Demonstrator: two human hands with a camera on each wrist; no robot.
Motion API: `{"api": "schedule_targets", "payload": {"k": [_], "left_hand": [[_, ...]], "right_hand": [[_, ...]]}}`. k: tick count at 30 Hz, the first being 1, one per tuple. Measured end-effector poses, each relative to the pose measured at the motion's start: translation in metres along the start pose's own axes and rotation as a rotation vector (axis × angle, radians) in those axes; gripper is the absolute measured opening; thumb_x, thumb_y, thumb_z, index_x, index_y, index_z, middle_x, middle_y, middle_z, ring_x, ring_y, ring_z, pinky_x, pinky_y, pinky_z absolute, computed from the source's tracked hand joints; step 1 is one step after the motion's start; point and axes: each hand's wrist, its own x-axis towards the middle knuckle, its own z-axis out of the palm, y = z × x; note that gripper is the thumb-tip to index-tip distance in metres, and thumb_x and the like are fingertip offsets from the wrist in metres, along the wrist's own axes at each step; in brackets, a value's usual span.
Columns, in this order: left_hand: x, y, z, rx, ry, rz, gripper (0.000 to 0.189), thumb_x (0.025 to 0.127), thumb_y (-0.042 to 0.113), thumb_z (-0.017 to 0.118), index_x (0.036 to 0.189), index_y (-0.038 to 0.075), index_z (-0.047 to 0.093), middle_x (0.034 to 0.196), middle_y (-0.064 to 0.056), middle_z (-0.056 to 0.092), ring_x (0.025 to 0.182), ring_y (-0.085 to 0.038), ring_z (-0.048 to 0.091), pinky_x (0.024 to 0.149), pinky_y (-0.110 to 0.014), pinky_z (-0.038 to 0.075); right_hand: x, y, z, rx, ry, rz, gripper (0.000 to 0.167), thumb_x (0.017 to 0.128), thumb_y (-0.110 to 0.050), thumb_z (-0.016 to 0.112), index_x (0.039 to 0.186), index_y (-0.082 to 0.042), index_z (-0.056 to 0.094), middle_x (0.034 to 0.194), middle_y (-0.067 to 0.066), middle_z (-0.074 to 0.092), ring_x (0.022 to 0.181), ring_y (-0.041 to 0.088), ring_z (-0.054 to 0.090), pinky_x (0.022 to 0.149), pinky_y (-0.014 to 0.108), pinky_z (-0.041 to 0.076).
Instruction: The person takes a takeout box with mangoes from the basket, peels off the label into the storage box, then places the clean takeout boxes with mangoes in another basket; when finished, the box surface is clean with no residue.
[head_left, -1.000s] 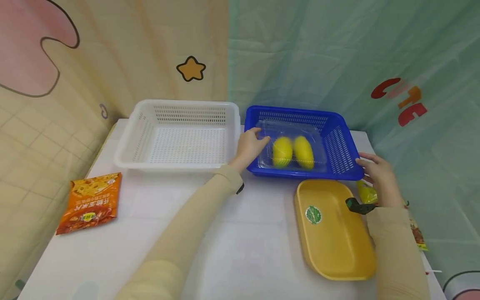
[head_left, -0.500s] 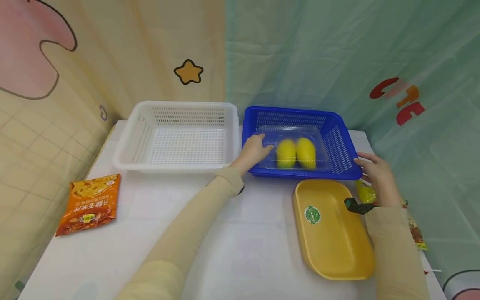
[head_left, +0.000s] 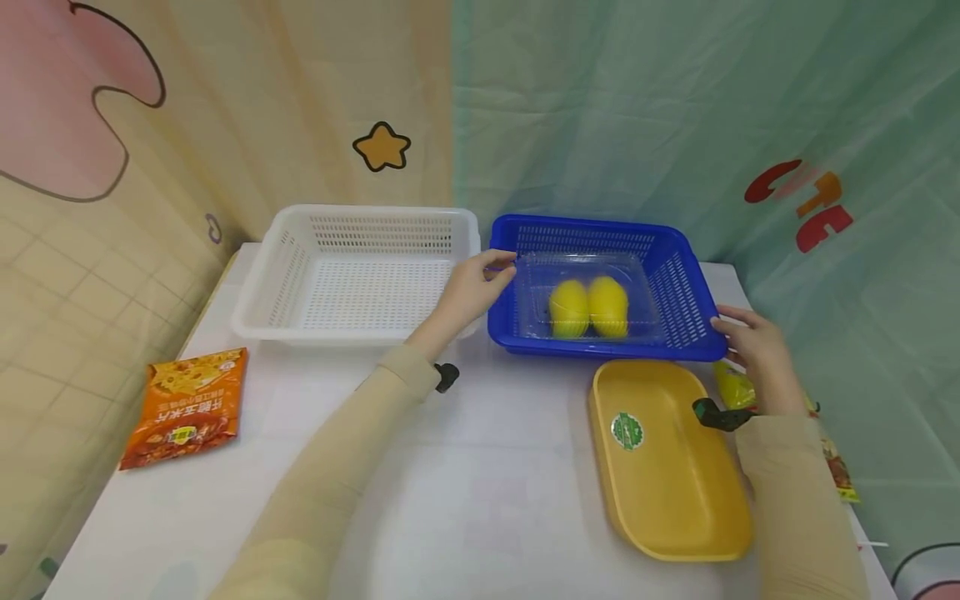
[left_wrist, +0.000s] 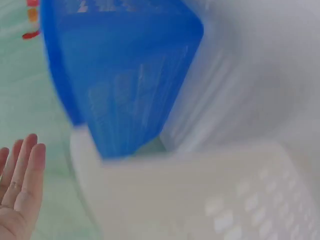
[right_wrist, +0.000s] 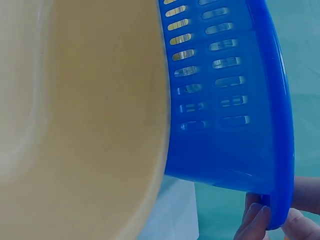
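In the head view, a blue basket (head_left: 600, 350) stands at the back right. A clear plastic box (head_left: 637, 292) lies in it, with two smooth yellow oval fruits (head_left: 568, 308) inside. My left hand (head_left: 472, 287) hovers over the gap between the blue basket's left rim and the white basket (head_left: 360, 335), holding nothing. Straight fingers of that hand (left_wrist: 22, 190) show in the left wrist view. My right hand (head_left: 757, 350) grips the blue basket's right rim, fingers on one side and thumb on the other, as the right wrist view shows.
A yellow tub (head_left: 667, 467) sits in front of the blue basket, under the right forearm. An orange snack bag (head_left: 187, 408) lies at the left. Further packets (head_left: 735, 385) are partly hidden by the right arm. Curtains (head_left: 600, 108) stand behind the table.
My left hand has drawn back leftward and away from the plastic box. The yellow fruits have shifted slightly inside it. The right hand keeps its place on the basket rim.
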Motion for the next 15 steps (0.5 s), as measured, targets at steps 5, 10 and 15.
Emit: {"api": "schedule_targets", "payload": {"k": [5,10,15], "left_hand": [[-0.011,-0.014,-0.037,0.117,0.059,0.035,0.035,0.101,0.021,0.055,0.133,0.008,0.061,0.126,-0.012,0.067,0.113,-0.027,0.067,0.097,-0.036,0.055],[-0.016,-0.032,-0.072,0.263,0.09,-0.034,0.04,0.102,0.022,0.053,0.138,0.007,0.056,0.136,-0.015,0.061,0.125,-0.032,0.058,0.105,-0.045,0.048],[-0.015,-0.043,-0.102,0.395,0.081,-0.124,0.045,0.103,0.025,0.049,0.145,0.008,0.048,0.149,-0.017,0.047,0.139,-0.037,0.043,0.114,-0.052,0.038]], "right_hand": [[-0.016,-0.012,-0.001,0.0,0.016,0.017,0.06,0.097,-0.047,0.055,0.152,-0.026,0.04,0.15,0.016,0.046,0.113,0.025,0.062,0.093,0.033,0.057],[-0.012,-0.005,-0.005,-0.109,0.018,-0.053,0.068,0.096,-0.054,0.052,0.153,-0.02,0.038,0.145,0.018,0.048,0.097,0.014,0.067,0.071,0.029,0.061],[-0.048,-0.037,0.003,-0.301,0.067,-0.166,0.061,0.103,-0.037,0.044,0.151,-0.001,0.034,0.142,0.035,0.045,0.12,0.045,0.054,0.101,0.058,0.048]]}}
